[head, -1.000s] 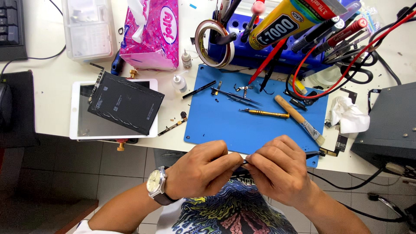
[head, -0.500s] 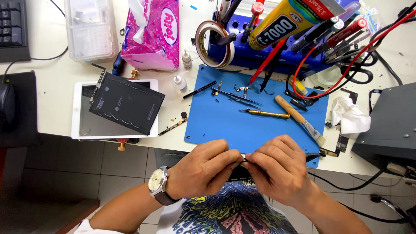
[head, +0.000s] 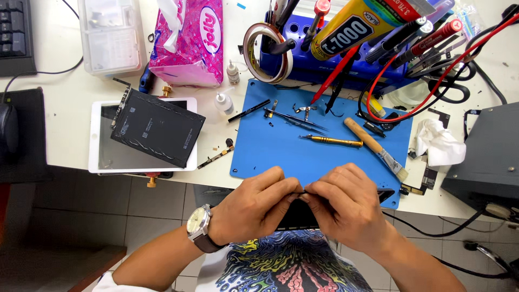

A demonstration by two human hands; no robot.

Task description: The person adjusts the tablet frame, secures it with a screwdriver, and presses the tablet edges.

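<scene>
A blue mat (head: 281, 151) lies on my white surface (head: 70, 119). A black panel (head: 157, 128) rests on a white-framed tablet (head: 97, 162). The tissue pack (head: 189, 43) is pink with swirls. My shirt (head: 286, 270) has a multicoloured swirling pattern. Red cables (head: 432, 92) loop beside a blue tool holder (head: 319, 67).

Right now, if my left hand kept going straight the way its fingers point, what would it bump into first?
The left hand points rightward, fingertips already meeting the right hand over the thin black flat part both pinch. It would meet that hand first; depth looks shared.

White desk (head: 70, 157), beige tiled floor (head: 157, 203) below, even bright light.
</scene>
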